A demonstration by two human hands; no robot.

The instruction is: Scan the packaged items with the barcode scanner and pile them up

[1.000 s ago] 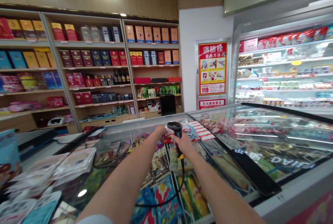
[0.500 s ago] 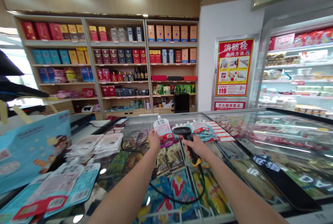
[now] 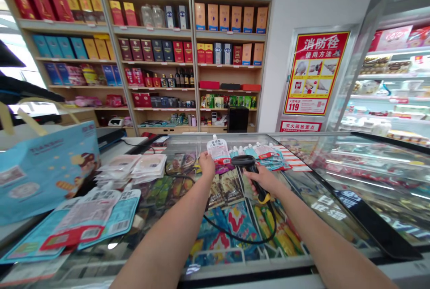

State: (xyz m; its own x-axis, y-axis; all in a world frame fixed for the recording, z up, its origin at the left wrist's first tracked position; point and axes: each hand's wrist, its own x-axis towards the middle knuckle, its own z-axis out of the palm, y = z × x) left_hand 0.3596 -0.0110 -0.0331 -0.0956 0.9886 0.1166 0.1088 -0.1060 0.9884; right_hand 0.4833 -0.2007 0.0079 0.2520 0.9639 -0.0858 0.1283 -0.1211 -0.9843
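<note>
My left hand (image 3: 207, 163) grips the left edge of a white and red spout pouch (image 3: 219, 151), which is tilted up with its spout on top. In my right hand (image 3: 262, 179) is a black barcode scanner (image 3: 244, 161) with a yellow butt, its head beside the pouch's right edge. A black cable (image 3: 248, 240) loops down from the scanner's handle over the freezer glass. Just behind the scanner lies a pile of blue and red spout pouches (image 3: 268, 154). More spout pouches (image 3: 83, 219) lie fanned out at the left front.
Below the hands is a glass-topped freezer (image 3: 161, 239) holding packaged ice treats. Stacks of clear-wrapped flat packs (image 3: 148, 166) and a blue paper bag (image 3: 40, 168) stand on the left. A black panel (image 3: 379, 222) lies on the right glass. Shelves of boxes (image 3: 151, 51) line the back.
The camera view has tipped down and shifted a little left, so everything sits slightly right in the picture. Both hands keep their hold on the pouch and the scanner.
</note>
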